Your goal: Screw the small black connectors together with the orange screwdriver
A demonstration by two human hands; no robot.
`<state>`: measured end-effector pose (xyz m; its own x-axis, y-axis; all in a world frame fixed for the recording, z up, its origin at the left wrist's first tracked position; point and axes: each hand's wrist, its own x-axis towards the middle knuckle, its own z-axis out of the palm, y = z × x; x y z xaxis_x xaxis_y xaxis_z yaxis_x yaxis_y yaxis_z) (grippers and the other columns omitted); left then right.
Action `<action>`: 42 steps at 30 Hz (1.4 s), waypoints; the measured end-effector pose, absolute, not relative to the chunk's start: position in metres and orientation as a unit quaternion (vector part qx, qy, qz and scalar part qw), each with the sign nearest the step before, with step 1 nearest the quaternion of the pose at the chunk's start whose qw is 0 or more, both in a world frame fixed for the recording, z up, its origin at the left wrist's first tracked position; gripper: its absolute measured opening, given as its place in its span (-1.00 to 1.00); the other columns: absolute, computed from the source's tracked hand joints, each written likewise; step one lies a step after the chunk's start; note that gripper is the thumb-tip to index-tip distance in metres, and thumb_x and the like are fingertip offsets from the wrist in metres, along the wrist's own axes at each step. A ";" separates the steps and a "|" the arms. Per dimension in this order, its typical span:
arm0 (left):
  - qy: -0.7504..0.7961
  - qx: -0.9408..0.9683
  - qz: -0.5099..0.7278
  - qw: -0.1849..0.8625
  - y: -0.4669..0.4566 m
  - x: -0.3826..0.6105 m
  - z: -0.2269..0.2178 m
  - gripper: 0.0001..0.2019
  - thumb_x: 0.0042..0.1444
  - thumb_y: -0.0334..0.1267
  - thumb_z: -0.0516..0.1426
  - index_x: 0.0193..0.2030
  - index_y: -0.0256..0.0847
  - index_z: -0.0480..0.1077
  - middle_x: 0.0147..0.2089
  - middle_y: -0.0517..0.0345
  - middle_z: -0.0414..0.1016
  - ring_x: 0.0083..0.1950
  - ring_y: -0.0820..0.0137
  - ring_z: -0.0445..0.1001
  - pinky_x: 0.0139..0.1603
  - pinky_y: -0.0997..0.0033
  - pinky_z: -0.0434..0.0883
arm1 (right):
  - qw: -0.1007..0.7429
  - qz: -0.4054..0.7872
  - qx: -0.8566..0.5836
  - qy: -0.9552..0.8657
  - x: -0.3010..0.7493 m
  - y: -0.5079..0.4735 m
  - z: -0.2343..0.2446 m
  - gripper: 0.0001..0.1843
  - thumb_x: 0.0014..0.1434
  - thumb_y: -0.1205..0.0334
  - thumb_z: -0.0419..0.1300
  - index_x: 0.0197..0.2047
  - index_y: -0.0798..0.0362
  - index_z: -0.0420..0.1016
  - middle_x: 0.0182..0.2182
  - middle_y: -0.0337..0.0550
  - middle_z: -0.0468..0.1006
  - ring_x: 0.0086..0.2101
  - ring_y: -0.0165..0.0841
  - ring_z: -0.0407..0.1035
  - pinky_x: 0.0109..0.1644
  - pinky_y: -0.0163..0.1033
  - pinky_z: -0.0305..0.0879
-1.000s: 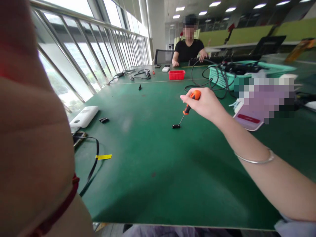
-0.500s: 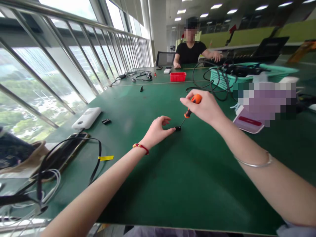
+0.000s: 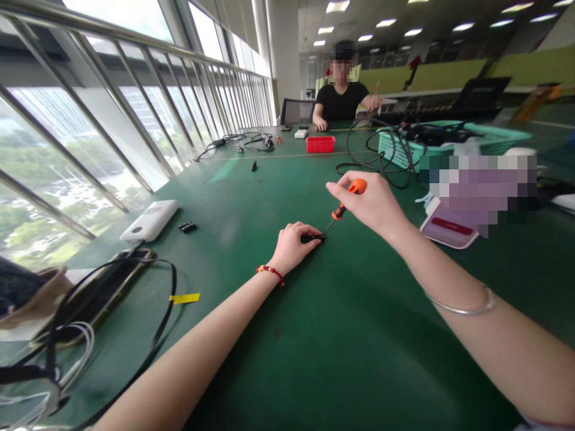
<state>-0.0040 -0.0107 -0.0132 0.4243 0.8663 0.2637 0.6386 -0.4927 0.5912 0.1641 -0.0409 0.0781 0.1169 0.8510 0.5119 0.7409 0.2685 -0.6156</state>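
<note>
My right hand (image 3: pixel 375 200) grips an orange and black screwdriver (image 3: pixel 340 211) by its handle, tilted with the shaft pointing down to the left. The tip meets the right end of a small black part (image 3: pixel 313 238) on the green table (image 3: pixel 359 335). Thumb and fingers of my left hand (image 3: pixel 291 245) are closed about that part from the left. Its exact kind is too small to make out, and my fingers hide some of it. Farther left on the table lies another small black piece (image 3: pixel 187 227).
A white device (image 3: pixel 150 220), a phone (image 3: pixel 101 299) and looped cables are at the left. At the back stand a red tray (image 3: pixel 320 144) and a teal basket (image 3: pixel 404 152) with black cables. A purple-and-white object (image 3: pixel 449 230) is at the right. A person (image 3: pixel 341 96) sits opposite.
My left thumb and fingers have closed around the small black part, where earlier the fingers stood apart above it. The screwdriver stays at the part's right end. The view has shifted slightly.
</note>
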 end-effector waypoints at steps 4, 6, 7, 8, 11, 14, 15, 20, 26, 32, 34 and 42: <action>0.450 0.816 0.287 0.222 -0.010 -0.005 -0.013 -0.87 0.06 -0.31 0.20 -0.22 -0.14 0.54 -0.18 0.14 0.54 -0.11 0.31 0.46 0.01 0.28 0.38 | 0.465 0.084 -0.566 -0.675 0.164 -0.039 0.076 -0.85 -0.07 0.14 0.19 -0.44 0.03 0.39 -0.56 -0.27 0.39 -0.53 -0.42 0.22 -0.42 -0.30 0.07; 0.450 0.808 0.299 0.235 -0.010 -0.005 -0.014 -0.84 0.04 -0.33 0.22 -0.19 -0.17 0.51 -0.20 0.13 0.54 -0.13 0.32 0.47 -0.02 0.30 0.39 | 0.464 0.093 -0.557 -0.683 0.165 -0.037 0.075 -0.83 -0.09 0.16 0.20 -0.38 0.02 0.38 -0.52 -0.28 0.41 -0.52 -0.42 0.23 -0.42 -0.30 0.09; 0.453 0.801 0.308 0.242 -0.010 -0.005 -0.015 -0.80 0.03 -0.34 0.23 -0.16 -0.18 0.49 -0.21 0.13 0.54 -0.14 0.33 0.47 -0.03 0.30 0.40 | 0.460 0.093 -0.560 -0.683 0.165 -0.037 0.074 -0.82 -0.08 0.13 0.20 -0.39 0.02 0.38 -0.53 -0.28 0.41 -0.52 -0.42 0.23 -0.41 -0.29 0.09; 0.458 0.793 0.317 0.247 -0.010 -0.005 -0.015 -0.77 0.02 -0.35 0.23 -0.14 -0.20 0.47 -0.22 0.13 0.54 -0.15 0.33 0.47 -0.04 0.31 0.40 | 0.454 0.089 -0.568 -0.681 0.165 -0.037 0.074 -0.79 -0.05 0.07 0.20 -0.42 0.02 0.37 -0.55 -0.27 0.40 -0.53 -0.41 0.22 -0.41 -0.29 0.09; 0.470 0.788 0.323 0.232 -0.010 -0.004 -0.016 -0.80 0.00 -0.36 0.24 -0.18 -0.22 0.46 -0.22 0.11 0.54 -0.13 0.30 0.45 -0.03 0.28 0.39 | 0.441 0.067 -0.598 -0.667 0.165 -0.037 0.072 -0.64 0.02 -0.09 0.14 -0.55 0.02 0.34 -0.63 -0.25 0.33 -0.54 -0.40 0.17 -0.41 -0.26 0.07; 0.468 0.804 0.305 0.205 -0.009 -0.004 -0.014 -0.90 0.00 -0.33 0.24 -0.29 -0.20 0.49 -0.21 0.10 0.53 -0.10 0.28 0.43 0.01 0.24 0.36 | 0.448 0.072 -0.589 -0.669 0.165 -0.037 0.072 -0.72 0.02 0.01 0.15 -0.55 0.03 0.35 -0.62 -0.25 0.35 -0.54 -0.40 0.19 -0.41 -0.27 0.08; 0.466 0.807 0.302 0.202 -0.009 -0.003 -0.014 -0.91 0.01 -0.32 0.24 -0.30 -0.19 0.50 -0.20 0.11 0.52 -0.10 0.28 0.43 0.03 0.24 0.35 | 0.452 0.078 -0.581 -0.672 0.165 -0.037 0.072 -0.80 -0.02 0.08 0.17 -0.52 0.03 0.37 -0.60 -0.25 0.37 -0.53 -0.40 0.20 -0.40 -0.28 0.09; 0.456 0.815 0.297 0.201 -0.008 -0.003 -0.013 -0.92 0.03 -0.30 0.23 -0.30 -0.17 0.52 -0.21 0.13 0.54 -0.12 0.30 0.43 0.04 0.24 0.34 | 0.457 0.061 -0.590 -0.663 0.165 -0.038 0.074 -0.80 -0.08 0.08 0.22 -0.44 0.00 0.37 -0.57 -0.28 0.38 -0.53 -0.40 0.21 -0.40 -0.28 0.11; 0.463 0.815 0.288 0.199 -0.006 -0.003 -0.015 -0.89 0.03 -0.27 0.23 -0.28 -0.14 0.54 -0.19 0.14 0.54 -0.10 0.30 0.43 0.05 0.24 0.34 | 0.458 0.066 -0.588 -0.664 0.163 -0.038 0.073 -0.78 0.00 0.05 0.15 -0.52 0.02 0.36 -0.61 -0.26 0.36 -0.54 -0.40 0.20 -0.41 -0.27 0.10; 0.465 0.817 0.281 0.193 -0.007 -0.003 -0.015 -0.89 0.03 -0.26 0.23 -0.27 -0.14 0.54 -0.19 0.13 0.53 -0.09 0.28 0.42 0.06 0.23 0.33 | 0.459 0.075 -0.568 -0.679 0.163 -0.037 0.073 -0.85 -0.09 0.17 0.20 -0.43 -0.01 0.31 -0.56 -0.29 0.36 -0.54 -0.40 0.21 -0.42 -0.28 0.10; 0.467 0.816 0.280 0.192 -0.008 -0.003 -0.015 -0.88 0.03 -0.25 0.22 -0.27 -0.14 0.53 -0.18 0.13 0.53 -0.10 0.28 0.42 0.06 0.23 0.33 | 0.458 0.058 -0.577 -0.673 0.163 -0.038 0.072 -0.80 -0.03 0.08 0.17 -0.50 -0.01 0.26 -0.59 -0.27 0.34 -0.55 -0.40 0.18 -0.42 -0.27 0.09; 0.470 0.816 0.278 0.190 -0.009 -0.003 -0.014 -0.89 0.03 -0.25 0.21 -0.28 -0.12 0.53 -0.19 0.15 0.52 -0.10 0.28 0.40 0.05 0.23 0.32 | 0.470 0.040 -0.590 -0.655 0.163 -0.038 0.072 -0.76 -0.01 0.11 0.14 -0.59 0.01 0.24 -0.65 -0.28 0.29 -0.57 -0.41 0.12 -0.43 -0.28 0.06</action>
<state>-0.0033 -0.0089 -0.0138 0.4037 0.8726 0.2750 0.6606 -0.4860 0.5722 0.1631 -0.0379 0.0721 0.1378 0.8108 0.5689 0.7364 0.3002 -0.6063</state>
